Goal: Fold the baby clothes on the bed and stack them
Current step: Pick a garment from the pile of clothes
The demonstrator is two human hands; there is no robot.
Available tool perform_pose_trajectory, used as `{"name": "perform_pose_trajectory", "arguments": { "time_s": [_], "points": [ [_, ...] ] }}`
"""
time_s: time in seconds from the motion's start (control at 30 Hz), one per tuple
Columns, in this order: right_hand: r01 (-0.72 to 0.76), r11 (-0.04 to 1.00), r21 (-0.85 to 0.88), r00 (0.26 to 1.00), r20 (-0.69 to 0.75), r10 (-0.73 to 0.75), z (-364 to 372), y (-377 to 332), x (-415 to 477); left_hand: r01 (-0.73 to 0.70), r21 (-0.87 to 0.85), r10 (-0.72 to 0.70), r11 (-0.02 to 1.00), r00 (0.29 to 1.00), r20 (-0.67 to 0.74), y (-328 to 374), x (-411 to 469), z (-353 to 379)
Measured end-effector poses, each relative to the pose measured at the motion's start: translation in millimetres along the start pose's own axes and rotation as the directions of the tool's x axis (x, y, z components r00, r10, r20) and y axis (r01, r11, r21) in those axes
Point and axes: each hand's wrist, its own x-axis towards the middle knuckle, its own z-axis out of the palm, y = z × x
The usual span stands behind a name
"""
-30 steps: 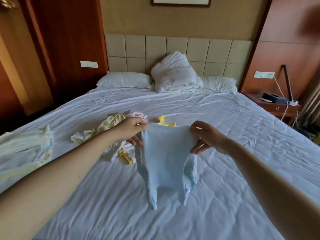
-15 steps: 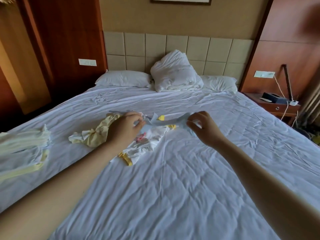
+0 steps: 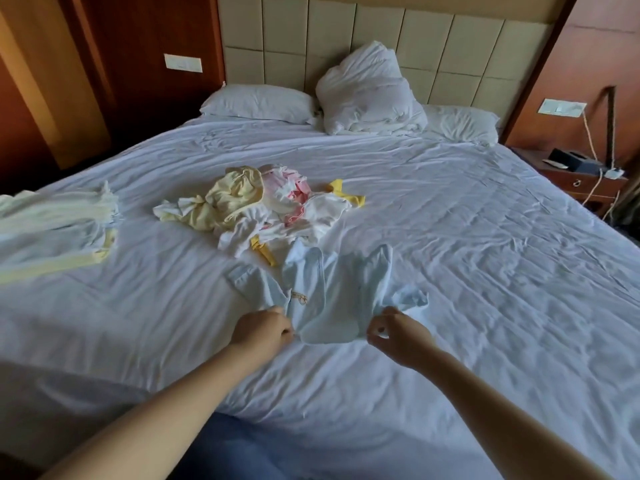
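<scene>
Pinching the blue romper point(image 3: 329, 292) is the left hand point(image 3: 261, 329); the right hand point(image 3: 401, 336) curls, grip unclear.

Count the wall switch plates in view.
2: the left plate on the wood panel beside the headboard; the right plate above the nightstand. Others may lie outside the frame.

The stack point(image 3: 59, 230) at the left edge of the bed point(image 3: 450, 271) is cut off by the picture's side. In the heap point(image 3: 263, 209) near the middle, the garments overlap, so their number cannot be told. The motif point(image 3: 300, 298) on the onesie point(image 3: 332, 289) is too small to be read. The fingertips of the left hand point(image 3: 261, 329) are hidden behind its knuckles at the onesie's edge. Whether cloth is pinched by the right hand point(image 3: 398, 336) cannot be told.
</scene>
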Motion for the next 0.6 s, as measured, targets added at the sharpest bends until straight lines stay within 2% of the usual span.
{"name": "perform_pose_trajectory", "arguments": {
  "time_s": [0.13, 0.27, 0.37, 0.5, 0.6],
  "points": [
    [0.019, 0.999, -0.035, 0.995, 0.099, -0.015, 0, 1, -8, -0.031, 0.017, 0.029, 0.999, 0.995, 0.1, -2, -5, -6],
    [-0.021, 1.0, 0.005, 0.979, 0.201, 0.019, 11, 0, -18, -0.013, 0.074, -0.002, 0.997, 0.982, 0.189, 1, -10, -7],
    [-0.017, 0.998, 0.062, 0.977, 0.214, 0.004, 13, 3, -23, 0.014, 0.061, -0.025, 0.998, 0.983, 0.184, 9, -11, -9],
    [-0.032, 0.98, 0.198, 0.992, 0.124, 0.007, -1, 10, -28, -0.049, -0.057, 0.055, 0.997, 0.993, 0.108, 32, -6, -8],
    [-0.093, 0.976, 0.199, 0.995, -0.029, 0.101, -10, 20, -27, -0.22, -0.154, 0.236, 0.963, 0.967, 0.099, 62, -1, -1]
  ]
}}
